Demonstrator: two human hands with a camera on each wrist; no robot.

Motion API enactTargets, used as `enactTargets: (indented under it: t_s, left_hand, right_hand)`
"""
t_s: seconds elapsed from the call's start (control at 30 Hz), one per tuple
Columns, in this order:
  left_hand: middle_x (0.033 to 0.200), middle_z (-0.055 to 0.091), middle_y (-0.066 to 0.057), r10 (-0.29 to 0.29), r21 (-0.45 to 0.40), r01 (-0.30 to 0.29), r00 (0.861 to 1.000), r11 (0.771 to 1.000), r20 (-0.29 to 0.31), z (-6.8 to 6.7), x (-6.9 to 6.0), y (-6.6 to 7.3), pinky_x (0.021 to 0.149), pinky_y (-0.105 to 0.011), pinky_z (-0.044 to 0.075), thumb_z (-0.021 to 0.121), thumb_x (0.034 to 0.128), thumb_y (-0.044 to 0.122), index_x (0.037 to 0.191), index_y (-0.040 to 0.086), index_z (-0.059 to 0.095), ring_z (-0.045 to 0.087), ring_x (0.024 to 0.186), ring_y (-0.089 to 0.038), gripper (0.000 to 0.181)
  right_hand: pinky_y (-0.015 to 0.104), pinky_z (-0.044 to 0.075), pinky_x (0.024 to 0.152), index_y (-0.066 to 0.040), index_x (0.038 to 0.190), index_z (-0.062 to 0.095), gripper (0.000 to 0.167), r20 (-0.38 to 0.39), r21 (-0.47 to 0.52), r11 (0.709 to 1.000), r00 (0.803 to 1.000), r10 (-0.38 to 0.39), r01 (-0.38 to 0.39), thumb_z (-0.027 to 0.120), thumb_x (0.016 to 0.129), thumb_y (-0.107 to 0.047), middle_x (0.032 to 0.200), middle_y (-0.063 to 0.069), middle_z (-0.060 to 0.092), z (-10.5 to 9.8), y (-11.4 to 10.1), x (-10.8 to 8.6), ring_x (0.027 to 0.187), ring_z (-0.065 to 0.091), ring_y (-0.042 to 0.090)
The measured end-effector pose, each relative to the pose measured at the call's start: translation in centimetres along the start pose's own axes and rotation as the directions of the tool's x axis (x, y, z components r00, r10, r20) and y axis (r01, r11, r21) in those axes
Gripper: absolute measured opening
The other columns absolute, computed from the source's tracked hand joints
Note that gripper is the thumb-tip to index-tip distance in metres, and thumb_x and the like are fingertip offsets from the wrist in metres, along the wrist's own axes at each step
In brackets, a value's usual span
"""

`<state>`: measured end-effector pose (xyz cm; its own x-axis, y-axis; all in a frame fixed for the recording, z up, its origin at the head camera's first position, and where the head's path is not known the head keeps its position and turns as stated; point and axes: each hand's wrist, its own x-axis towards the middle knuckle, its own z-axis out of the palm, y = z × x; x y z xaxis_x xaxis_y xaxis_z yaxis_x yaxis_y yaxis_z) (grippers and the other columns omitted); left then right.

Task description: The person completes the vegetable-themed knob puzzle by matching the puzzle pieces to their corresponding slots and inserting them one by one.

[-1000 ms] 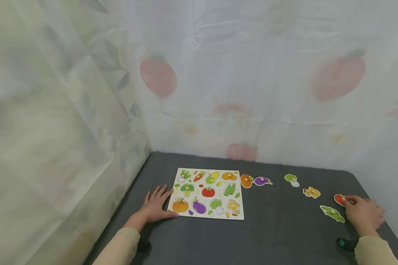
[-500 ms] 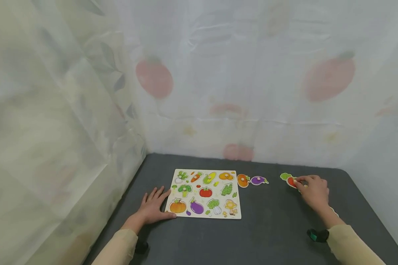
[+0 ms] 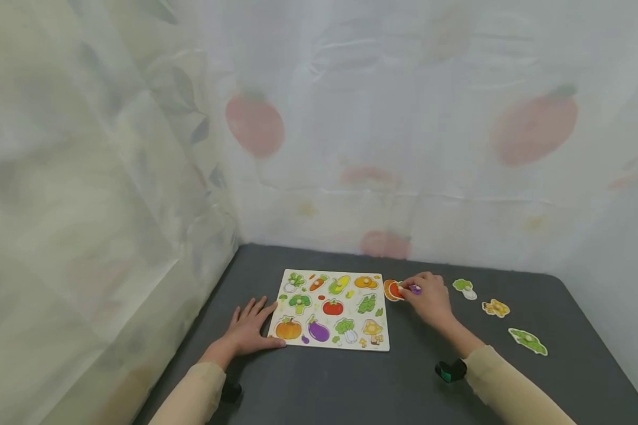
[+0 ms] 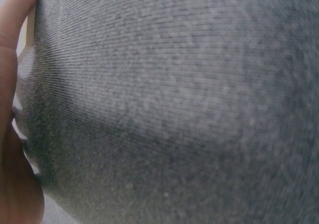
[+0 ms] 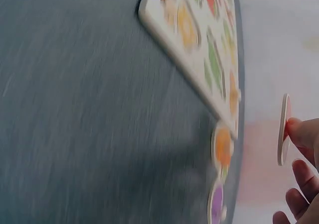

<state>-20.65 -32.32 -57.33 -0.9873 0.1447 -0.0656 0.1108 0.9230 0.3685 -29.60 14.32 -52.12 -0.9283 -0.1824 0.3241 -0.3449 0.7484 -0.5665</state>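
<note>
A pale puzzle board [image 3: 357, 344] with printed vegetables lies on the dark table. The left hand [image 3: 247, 332] rests with spread fingers at its left edge; the left wrist view shows part of that hand [image 4: 15, 134] beside grey cloth. Just right of the board, the right hand [image 3: 429, 298] pinches a red piece [image 3: 395, 289] by its knob, over an orange piece [image 3: 387, 290] and a purple eggplant piece [image 3: 416, 290] partly hidden by the fingers. In the right wrist view the red piece [image 5: 284, 129] is held up off the table, seen edge-on.
Farther right on the table [image 3: 430, 378] lie a green-and-white cabbage piece [image 3: 465, 288], a yellow mushroom piece [image 3: 496, 308] and a green pea-pod piece [image 3: 529, 341]. A printed curtain [image 3: 446, 224] hangs behind the table, and another [image 3: 111, 236] on the left.
The right hand has carried the red piece from the far right leftward to the board's right side. The left hand has stayed at the board's left edge.
</note>
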Motion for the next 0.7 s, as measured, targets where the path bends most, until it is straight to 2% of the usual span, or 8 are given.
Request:
enactTargets:
  t_s: [0.27,0.47,0.7]
  left_hand:
    - [0.168,0.021,-0.018,0.004,-0.02,-0.004,1.0,1.0,-0.004,0.3,0.0,-0.1,0.116,-0.072,-0.001,0.069,0.072,0.084,0.162,0.02,0.035,0.009,0.153,-0.047,0.115]
    - [0.17,0.018,-0.012,-0.023,0.0,0.023,1.0,1.0,0.009,0.4,0.3,-0.5,0.118,-0.068,-0.002,0.066,0.0707,0.087,0.163,0.025,0.031,0.007,0.155,-0.042,0.117]
    - [0.168,0.021,-0.017,0.0,-0.017,0.0,1.0,1.0,-0.001,0.1,0.1,-0.2,0.116,-0.072,0.0,0.07,0.0716,0.083,0.162,0.021,0.035,0.01,0.153,-0.046,0.115]
  right_hand:
    - [0.055,0.041,0.093,-0.015,0.097,0.08,0.014,0.064,0.036,0.999,0.998,-0.028,0.026,0.08,0.091,-0.028,0.112,0.01,0.063,3.9,-3.6,0.4,0.112,0.049,0.036]
    - [0.055,0.042,0.095,-0.019,0.094,0.079,0.01,0.107,0.031,0.998,0.993,-0.049,0.046,0.081,0.09,-0.029,0.112,0.006,0.063,6.2,-5.0,0.8,0.112,0.05,0.033]
    - [0.052,0.045,0.089,-0.021,0.092,0.08,0.009,0.128,0.004,0.997,0.989,-0.072,0.072,0.082,0.089,-0.029,0.113,0.005,0.066,8.0,-6.3,1.1,0.106,0.053,0.029]
